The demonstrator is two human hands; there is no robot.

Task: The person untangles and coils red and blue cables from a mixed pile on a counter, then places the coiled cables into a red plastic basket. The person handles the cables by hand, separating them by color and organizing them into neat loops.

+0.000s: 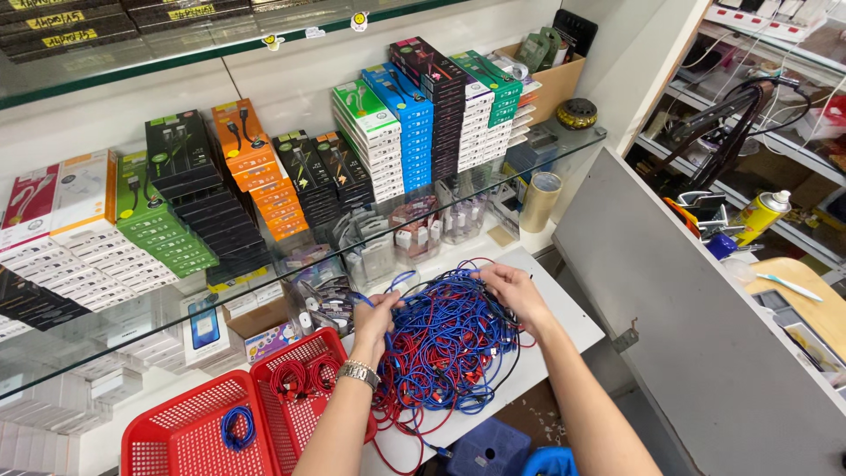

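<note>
Sorting through a big tangled heap of blue and red cables [445, 339], piled on the white counter [564, 308] below a glass shelf [264, 264]. Left hand [374, 319] buried in the near-left side of the heap, fingers curled shut around a few blue strands; a metal watch band [359, 374] on that wrist. Right hand [514, 291] on the far-right top of the heap, fingers bent and pinching at strands there, though exactly which cable sits in the pinch cannot be told. To the near left, 2 red plastic baskets side by side: left basket [189, 427] with 1 coiled blue cable [238, 427], right basket [304, 383] with coiled red cables [304, 375]. On the shelf, stacked rows of boxed cables [405, 123] in orange, green, black and blue; a roll of tape [539, 198] at the far right of the counter. Best handled, by the look of it, by following 1 strand from plug to plug, lifting loops loose rather than hauling, holding the heap down with the other hand, keeping colours apart.
</note>
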